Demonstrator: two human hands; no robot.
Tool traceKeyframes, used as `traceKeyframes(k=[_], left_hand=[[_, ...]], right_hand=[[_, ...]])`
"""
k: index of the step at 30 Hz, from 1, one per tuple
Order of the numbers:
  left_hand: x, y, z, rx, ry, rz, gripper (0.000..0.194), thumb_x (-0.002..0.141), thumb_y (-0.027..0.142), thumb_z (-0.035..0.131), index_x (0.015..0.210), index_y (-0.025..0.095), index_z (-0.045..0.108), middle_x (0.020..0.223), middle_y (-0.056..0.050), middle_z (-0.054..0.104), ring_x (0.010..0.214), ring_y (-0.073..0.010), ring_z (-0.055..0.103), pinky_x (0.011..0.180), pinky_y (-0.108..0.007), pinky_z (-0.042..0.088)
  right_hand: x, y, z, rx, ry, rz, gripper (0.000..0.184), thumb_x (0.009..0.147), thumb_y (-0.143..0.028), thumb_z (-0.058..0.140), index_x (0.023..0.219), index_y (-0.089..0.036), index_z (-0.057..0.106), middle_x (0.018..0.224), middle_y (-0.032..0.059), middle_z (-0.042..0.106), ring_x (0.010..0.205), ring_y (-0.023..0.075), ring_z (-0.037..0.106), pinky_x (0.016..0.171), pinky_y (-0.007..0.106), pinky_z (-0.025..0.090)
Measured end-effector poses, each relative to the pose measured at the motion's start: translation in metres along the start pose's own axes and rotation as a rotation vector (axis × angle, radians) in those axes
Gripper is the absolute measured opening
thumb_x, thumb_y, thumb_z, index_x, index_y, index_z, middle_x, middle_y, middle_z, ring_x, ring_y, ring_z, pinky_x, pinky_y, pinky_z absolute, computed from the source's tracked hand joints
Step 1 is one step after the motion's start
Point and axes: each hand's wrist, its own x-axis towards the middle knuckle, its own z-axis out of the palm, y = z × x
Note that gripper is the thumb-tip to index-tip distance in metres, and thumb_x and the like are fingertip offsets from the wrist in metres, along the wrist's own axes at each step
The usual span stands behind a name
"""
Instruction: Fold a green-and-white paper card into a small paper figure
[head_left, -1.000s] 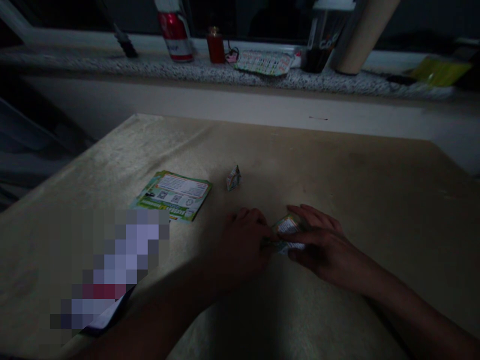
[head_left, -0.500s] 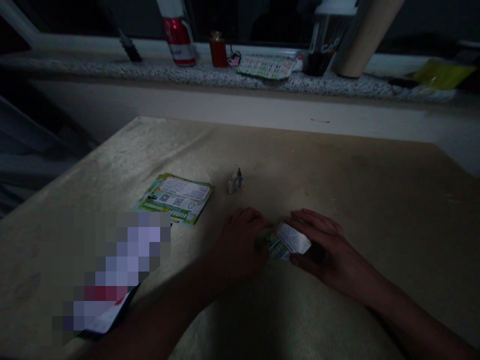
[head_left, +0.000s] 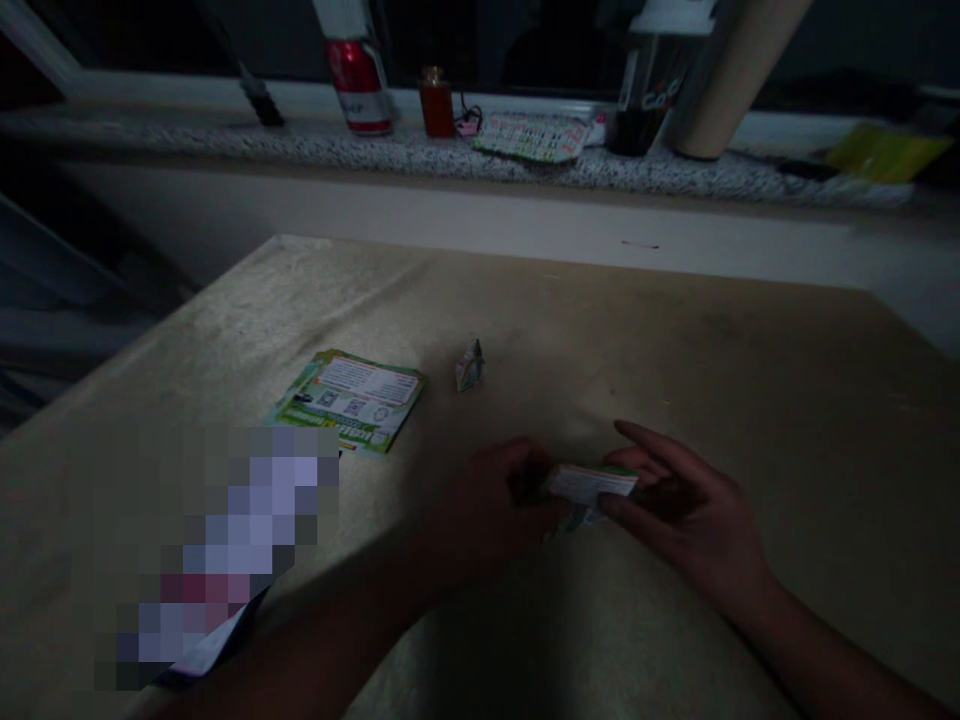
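Folded printed paper: between the two hands, just above or on the table; which one is unclear. The paper shows a pale face with print too small to read.
Left hand: closed on the paper's left end; its fingers are in deep shadow, and that end is hidden.
Right hand: thumb and fingers pinch the right end of the paper, the index finger stretched out clear of it.
Beyond the hands: a small folded paper piece stands upright, with green leaflets to its left.
Leaflet print: square codes and text blocks; wording illegible.
Near the left forearm: a pixelated object, unidentifiable.
Windowsill: a red can, label partly legible, ending "er"; a small red bottle; a cup marked "CoC", cut off above; a yellow packet, blurred.
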Motion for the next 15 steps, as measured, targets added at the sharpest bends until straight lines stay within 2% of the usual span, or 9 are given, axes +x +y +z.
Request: traceKeyframes(k=[1,3,5,8,11,13,15], left_hand=[[0.000,-0.001,0.000,-0.113,0.028,0.001,0.018,0.073,0.022,0.076,0.084,0.017,0.062,0.075,0.001,0.065,0.069,-0.0148,0.061,0.061,-0.026,0.046],[0.001,-0.004,0.001,-0.301,0.068,0.025,0.023,0.072,0.021,0.079,0.086,0.017,0.061,0.080,0.000,0.069,0.073,-0.0151,0.064,0.066,-0.026,0.051],[0.001,-0.009,0.001,-0.423,0.064,0.056,0.026,0.073,0.023,0.082,0.088,0.016,0.062,0.085,-0.001,0.072,0.078,-0.0161,0.067,0.070,-0.028,0.054],[0.000,-0.014,0.004,-0.470,0.044,0.067,0.027,0.076,0.027,0.083,0.095,0.016,0.067,0.091,-0.003,0.075,0.083,-0.0173,0.069,0.074,-0.028,0.055],[-0.003,-0.011,0.010,-0.376,0.032,0.043,0.026,0.073,0.028,0.084,0.092,0.015,0.073,0.083,-0.003,0.075,0.077,-0.0167,0.068,0.069,-0.026,0.053],[-0.006,-0.008,0.014,-0.340,-0.022,0.031,0.023,0.074,0.030,0.083,0.089,0.015,0.075,0.081,-0.004,0.075,0.075,-0.0170,0.068,0.067,-0.025,0.052],[-0.008,-0.005,0.017,-0.351,-0.075,0.063,0.020,0.080,0.033,0.079,0.091,0.016,0.078,0.087,-0.004,0.077,0.080,-0.0179,0.069,0.072,-0.026,0.053]], right_hand=[[0.001,-0.002,0.000,0.053,-0.024,0.024,0.050,0.077,-0.015,0.081,0.121,-0.037,0.071,0.092,-0.0025,0.078,0.075,0.0128,0.075,0.065,0.019,0.061],[0.003,-0.006,0.000,0.095,-0.100,0.054,0.025,0.081,-0.017,0.077,0.101,-0.032,0.078,0.083,-0.0023,0.078,0.074,0.0117,0.073,0.066,0.017,0.059],[0.003,-0.009,0.001,0.086,-0.152,0.071,0.008,0.084,-0.020,0.075,0.084,-0.027,0.079,0.076,-0.0010,0.076,0.070,0.0114,0.071,0.064,0.017,0.057],[0.003,-0.012,0.003,0.084,-0.159,0.087,0.009,0.085,-0.021,0.074,0.077,-0.024,0.078,0.070,-0.0003,0.073,0.065,0.0115,0.068,0.059,0.018,0.054],[0.002,-0.015,0.006,0.123,-0.144,0.069,0.011,0.085,-0.018,0.072,0.078,-0.024,0.079,0.067,-0.0013,0.072,0.062,0.0103,0.065,0.058,0.017,0.052],[0.002,-0.016,0.007,0.169,-0.145,0.065,0.013,0.085,-0.017,0.072,0.078,-0.025,0.079,0.067,-0.0015,0.071,0.062,0.0100,0.063,0.058,0.018,0.051],[0.001,-0.016,0.008,0.221,-0.153,0.084,0.013,0.085,-0.019,0.072,0.076,-0.024,0.079,0.067,-0.0011,0.070,0.062,0.0102,0.061,0.057,0.019,0.049]])
